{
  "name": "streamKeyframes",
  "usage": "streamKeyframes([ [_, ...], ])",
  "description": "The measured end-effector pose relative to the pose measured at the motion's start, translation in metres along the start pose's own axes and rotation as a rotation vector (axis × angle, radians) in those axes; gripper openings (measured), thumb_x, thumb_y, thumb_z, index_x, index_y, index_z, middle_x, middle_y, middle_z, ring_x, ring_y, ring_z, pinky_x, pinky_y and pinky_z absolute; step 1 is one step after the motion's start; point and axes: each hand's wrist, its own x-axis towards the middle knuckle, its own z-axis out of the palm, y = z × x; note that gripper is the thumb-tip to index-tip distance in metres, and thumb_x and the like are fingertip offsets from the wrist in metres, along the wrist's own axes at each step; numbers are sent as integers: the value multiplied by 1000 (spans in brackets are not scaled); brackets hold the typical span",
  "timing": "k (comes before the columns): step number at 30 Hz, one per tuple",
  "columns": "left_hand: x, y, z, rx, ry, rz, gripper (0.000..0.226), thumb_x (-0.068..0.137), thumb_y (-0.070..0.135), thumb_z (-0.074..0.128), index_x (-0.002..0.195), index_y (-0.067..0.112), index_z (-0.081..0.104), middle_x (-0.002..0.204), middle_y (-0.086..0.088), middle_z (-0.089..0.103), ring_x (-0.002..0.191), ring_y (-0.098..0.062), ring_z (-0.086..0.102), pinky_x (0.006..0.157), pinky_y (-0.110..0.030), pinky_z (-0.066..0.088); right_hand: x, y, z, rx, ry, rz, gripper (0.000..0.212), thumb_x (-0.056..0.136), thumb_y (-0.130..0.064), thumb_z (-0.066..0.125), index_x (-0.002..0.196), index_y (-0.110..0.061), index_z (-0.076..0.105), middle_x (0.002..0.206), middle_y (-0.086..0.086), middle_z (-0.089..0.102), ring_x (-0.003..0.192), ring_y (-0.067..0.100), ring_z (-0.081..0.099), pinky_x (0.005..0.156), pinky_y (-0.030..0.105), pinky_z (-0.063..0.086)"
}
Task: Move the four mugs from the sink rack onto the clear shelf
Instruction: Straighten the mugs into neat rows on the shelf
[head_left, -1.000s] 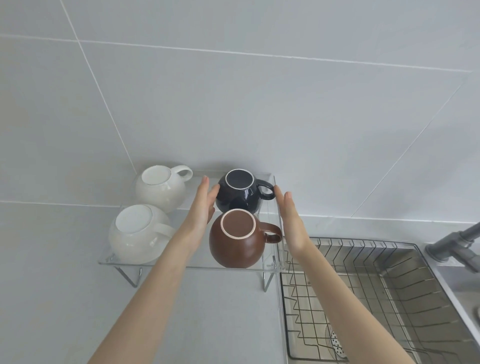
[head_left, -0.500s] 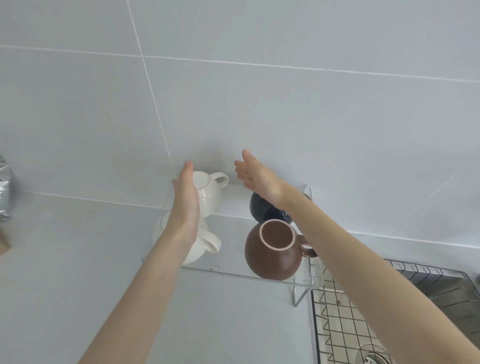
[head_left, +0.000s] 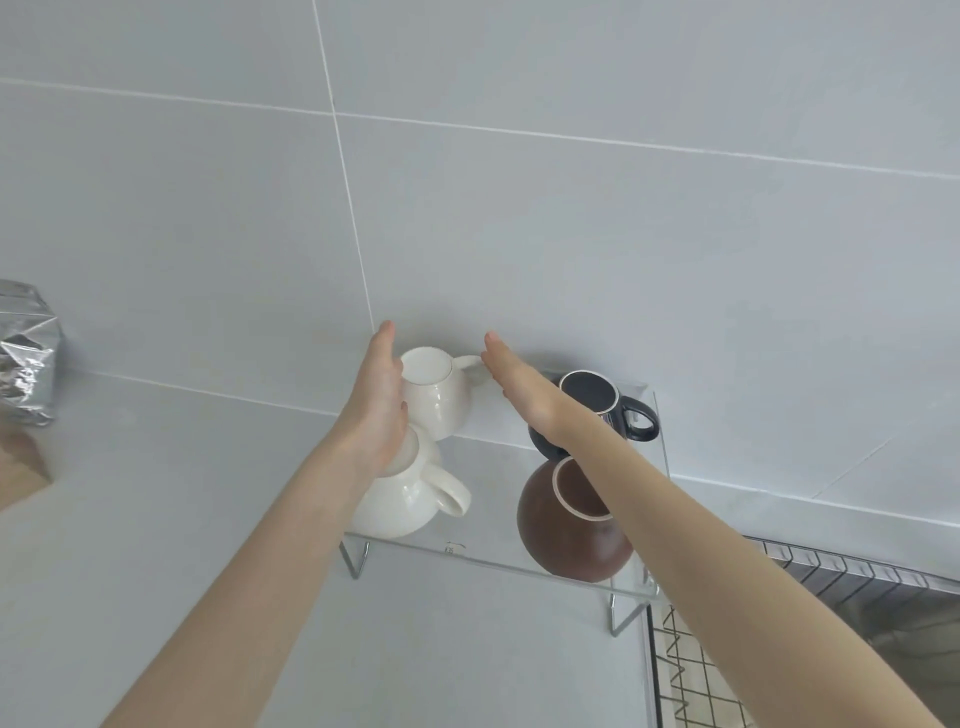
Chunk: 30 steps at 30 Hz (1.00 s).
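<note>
Several mugs stand upside down on the clear shelf (head_left: 488, 558). The far white mug (head_left: 439, 397) sits at the back left, the near white mug (head_left: 402, 499) in front of it. The dark blue mug (head_left: 597, 397) is at the back right and the brown mug (head_left: 561, 535) at the front right. My left hand (head_left: 376, 402) is flat, fingers straight, against the left side of the far white mug. My right hand (head_left: 522, 387) is flat on that mug's right, by its handle. Neither hand grips anything. My right forearm covers part of the blue and brown mugs.
The wire sink rack (head_left: 779, 649) lies at the lower right, beside the shelf's right leg. A crumpled silver foil bag (head_left: 26, 353) stands on the counter at the far left. The tiled wall rises directly behind the shelf.
Both hands went from flanking the blue and brown mugs to flanking the white mugs on the left. The right hand has come down beside the far white mug's handle. The view shifted left.
</note>
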Motion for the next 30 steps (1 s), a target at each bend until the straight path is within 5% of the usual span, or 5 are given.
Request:
streamKeyframes([
  [4, 8, 2, -9, 49, 23, 48, 50, 93, 46, 19, 117, 15, 51, 114, 4, 53, 125, -8, 40, 113, -29, 21, -6, 5, 1, -3, 31, -10, 87, 73, -76, 19, 145, -27, 20, 157, -3, 21, 144, 13, 17, 119, 42, 9],
  [7, 10, 4, -9, 118, 79, 67, 43, 93, 47, 18, 61, 22, 33, 60, 8, 47, 62, 2, 49, 66, -15, 34, -13, 4, 4, 15, 64, -28, 88, 74, -75, 20, 144, -23, 24, 155, -1, 27, 142, 15, 24, 119, 43, 14],
  [21, 29, 3, -28, 213, 23, 101, 40, 90, 54, 15, 63, 30, 31, 69, 9, 29, 67, -5, 32, 64, -21, 25, -26, 4, 11, 65, 82, 4, 87, 75, -73, 24, 139, -16, 37, 148, 2, 39, 136, 17, 35, 117, 42, 21],
  [25, 18, -8, -40, 306, 16, 139, 59, 91, 52, 15, 129, 19, 47, 142, 3, 44, 135, -12, 34, 112, -29, 22, -48, 4, 24, 165, 123, -37, 62, 88, -57, 31, 140, -23, 35, 148, -9, 35, 137, 10, 30, 118, 38, 18],
  [30, -11, -37, -67, 452, 116, 210, 63, 84, 57, 20, 128, 24, 52, 145, 0, 43, 135, -18, 36, 110, -32, 25, -97, 25, 66, 391, 74, -51, 46, 94, -44, 33, 137, -28, 37, 130, -25, 40, 124, -4, 32, 118, 30, 17],
])
